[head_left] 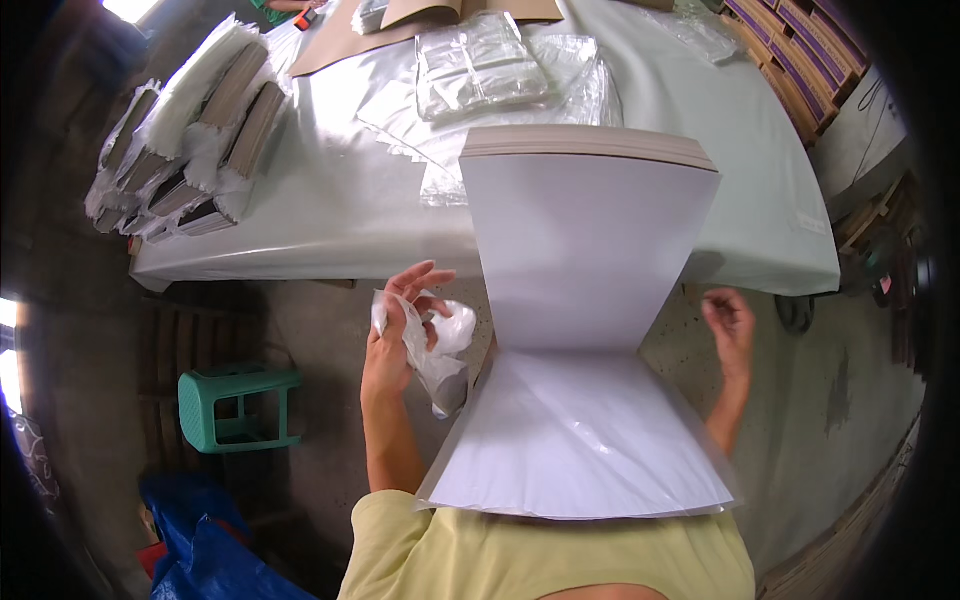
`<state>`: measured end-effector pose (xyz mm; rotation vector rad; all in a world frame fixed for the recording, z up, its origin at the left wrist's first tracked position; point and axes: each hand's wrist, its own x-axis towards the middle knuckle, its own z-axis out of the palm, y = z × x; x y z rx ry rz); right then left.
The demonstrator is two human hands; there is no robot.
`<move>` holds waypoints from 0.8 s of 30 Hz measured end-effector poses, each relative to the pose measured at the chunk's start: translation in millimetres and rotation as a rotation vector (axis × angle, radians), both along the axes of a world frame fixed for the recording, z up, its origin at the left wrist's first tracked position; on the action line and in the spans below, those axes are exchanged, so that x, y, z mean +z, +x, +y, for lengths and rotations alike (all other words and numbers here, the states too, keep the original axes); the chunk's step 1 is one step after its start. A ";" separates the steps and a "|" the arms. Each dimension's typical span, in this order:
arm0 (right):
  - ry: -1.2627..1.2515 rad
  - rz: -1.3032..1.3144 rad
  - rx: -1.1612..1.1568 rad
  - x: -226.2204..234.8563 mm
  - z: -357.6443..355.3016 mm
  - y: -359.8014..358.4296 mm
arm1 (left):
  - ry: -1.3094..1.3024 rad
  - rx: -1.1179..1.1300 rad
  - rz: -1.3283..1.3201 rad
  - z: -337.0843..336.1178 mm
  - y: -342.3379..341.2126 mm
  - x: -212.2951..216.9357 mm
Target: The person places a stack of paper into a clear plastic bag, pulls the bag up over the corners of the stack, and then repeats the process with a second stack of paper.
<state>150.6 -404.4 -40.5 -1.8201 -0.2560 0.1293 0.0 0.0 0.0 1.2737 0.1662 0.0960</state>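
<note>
A thick stack of white sheets [590, 240] stands in front of me, its upper part resting against the table edge. Below it, a white sheet surface in clear plastic [590, 440] slopes down to my torso. To the left of the stack, my left hand [395, 325] holds a crumpled whitish plastic film [440, 350], which hangs down between its fingers. On the right side, a little apart from the stack, my right hand [732, 325] is raised with loosely curled fingers and nothing visible in it.
The table [340, 225] has a pale cover. Plastic-wrapped stacks [190, 140] lean at its left end. Clear plastic bags [480, 70] and brown cardboard [350, 40] lie farther back. A green stool [235, 408] and blue tarp [215, 550] are at left. Another person's hand [290, 5] shows beyond.
</note>
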 end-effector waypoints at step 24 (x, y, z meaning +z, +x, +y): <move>-0.050 -0.594 0.227 94.4 164.2 -29.6 | -0.399 -0.006 -0.051 -93.7 56.2 46.9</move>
